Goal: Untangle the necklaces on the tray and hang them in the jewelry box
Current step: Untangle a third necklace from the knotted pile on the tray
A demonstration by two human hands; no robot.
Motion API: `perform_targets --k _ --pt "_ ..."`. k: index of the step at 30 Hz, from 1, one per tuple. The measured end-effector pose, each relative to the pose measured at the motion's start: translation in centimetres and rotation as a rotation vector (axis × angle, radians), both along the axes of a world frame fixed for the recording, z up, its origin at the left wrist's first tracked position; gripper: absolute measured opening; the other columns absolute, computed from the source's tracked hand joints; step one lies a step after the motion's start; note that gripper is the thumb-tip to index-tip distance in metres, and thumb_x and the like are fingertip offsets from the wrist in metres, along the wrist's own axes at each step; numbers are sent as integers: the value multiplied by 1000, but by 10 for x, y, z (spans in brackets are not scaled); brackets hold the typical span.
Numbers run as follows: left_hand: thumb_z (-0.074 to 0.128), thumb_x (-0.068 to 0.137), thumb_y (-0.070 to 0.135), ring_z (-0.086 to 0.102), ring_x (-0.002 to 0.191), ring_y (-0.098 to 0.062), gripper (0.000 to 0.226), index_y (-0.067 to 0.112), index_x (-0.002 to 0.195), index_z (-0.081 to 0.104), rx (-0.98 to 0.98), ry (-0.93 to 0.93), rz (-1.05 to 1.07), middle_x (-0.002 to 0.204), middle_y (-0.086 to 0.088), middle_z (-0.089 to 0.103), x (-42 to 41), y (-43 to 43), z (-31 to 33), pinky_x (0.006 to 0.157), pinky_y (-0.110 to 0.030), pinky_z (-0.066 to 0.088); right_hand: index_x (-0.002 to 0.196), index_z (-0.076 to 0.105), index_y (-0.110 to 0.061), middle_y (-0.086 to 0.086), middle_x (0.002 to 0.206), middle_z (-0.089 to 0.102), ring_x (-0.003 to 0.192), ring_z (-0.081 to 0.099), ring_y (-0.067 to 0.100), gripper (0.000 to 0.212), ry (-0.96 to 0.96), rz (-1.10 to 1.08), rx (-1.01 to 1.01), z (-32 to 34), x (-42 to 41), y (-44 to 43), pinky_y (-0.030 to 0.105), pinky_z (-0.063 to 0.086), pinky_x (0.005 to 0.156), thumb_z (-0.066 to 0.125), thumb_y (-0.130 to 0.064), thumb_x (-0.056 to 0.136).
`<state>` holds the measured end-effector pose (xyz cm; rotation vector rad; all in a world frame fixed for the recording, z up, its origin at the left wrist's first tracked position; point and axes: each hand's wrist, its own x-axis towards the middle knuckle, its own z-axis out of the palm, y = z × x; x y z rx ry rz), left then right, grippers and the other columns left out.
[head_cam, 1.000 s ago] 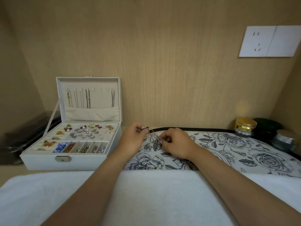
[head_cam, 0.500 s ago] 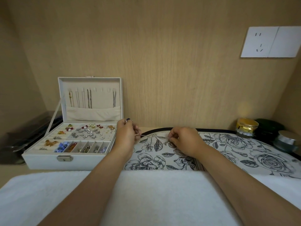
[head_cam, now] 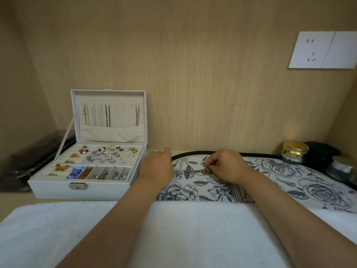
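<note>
A thin necklace chain (head_cam: 193, 171) is stretched level over the floral tray (head_cam: 289, 176) between my two hands. My left hand (head_cam: 157, 168) holds its left end, fingers curled and mostly hidden behind the hand. My right hand (head_cam: 227, 167) pinches the right end, where a small tangled clump (head_cam: 207, 170) sits at the fingertips. The white jewelry box (head_cam: 85, 188) stands open at the left. Several chains (head_cam: 108, 117) hang from hooks inside its raised lid, and its lower tray holds many small earrings and brooches.
A folded white towel (head_cam: 173, 229) covers the near edge of the shelf. Jars (head_cam: 294, 153) stand at the back right beside the tray. A dark case (head_cam: 29, 161) lies left of the box. A wall socket (head_cam: 320, 50) is on the wooden back panel.
My hands have drawn apart, pulling the chain out straight and lower over the tray. My right hand has shifted right with the tangled end.
</note>
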<state>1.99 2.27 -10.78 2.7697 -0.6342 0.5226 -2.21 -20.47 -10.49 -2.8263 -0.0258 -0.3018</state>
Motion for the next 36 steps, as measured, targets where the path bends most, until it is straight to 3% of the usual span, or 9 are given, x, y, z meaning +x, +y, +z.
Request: perform_targets --k 3,7,11,15,20,23,28,32,36 --pt "54 91 11 51 104 -23 26 14 116 60 87 -17 7 117 -7 52 1 0 -4 85 -34 46 106 76 -33 -14 111 71 105 63 9 36 -38 47 2 -2 1 4 33 49 97 58 -10 86" --pt "55 93 10 38 126 -25 37 24 125 66 28 35 -159 137 -2 46 5 -3 -10 104 -37 36 111 75 -34 -12 106 66 103 58 9 27 -18 164 47 -6 2 10 31 48 95 63 -19 92" --pt "57 94 25 59 101 -21 21 20 98 77 -14 74 -273 104 -2 67 2 -11 -10 88 -36 49 95 79 -29 -7 98 69 89 66 11 10 1 169 123 -8 3 10 28 52 87 71 -27 89" --pt "59 88 5 59 86 -15 19 14 81 74 -100 116 -257 91 1 65 6 -11 -14 77 -30 51 78 71 -26 1 86 75 71 71 19 12 35 151 237 -5 0 14 30 57 70 71 -22 89" --pt "46 101 15 57 72 -10 15 14 92 59 -461 317 -247 80 4 65 3 -11 -12 67 -20 45 87 66 -21 -7 83 69 74 61 7 13 -19 87 567 -3 -1 14 25 47 74 61 -23 98" --pt "46 102 21 47 55 -3 15 16 95 57 -635 417 -256 70 6 59 -1 -13 -8 51 -13 37 92 60 -17 -3 73 60 68 53 14 18 -5 60 695 -1 0 13 31 44 67 52 -30 103" --pt "56 97 27 51 62 -7 6 25 95 62 -587 406 -262 75 5 58 -2 -11 -8 61 -25 42 92 55 -14 -1 63 50 59 49 14 20 47 72 950 6 -4 21 30 47 64 45 -24 106" --pt "63 94 23 60 74 -6 8 25 89 69 -561 342 -285 79 10 66 -1 -7 -7 63 -9 41 87 61 -17 -7 60 42 47 44 2 26 -9 11 860 9 -5 17 24 39 52 46 -27 105" --pt "54 99 26 59 66 0 17 28 84 62 -531 299 -219 74 9 68 1 -6 -6 63 -19 39 94 70 -16 -13 60 52 43 44 -5 25 4 22 772 11 -10 16 18 40 57 53 -32 102"
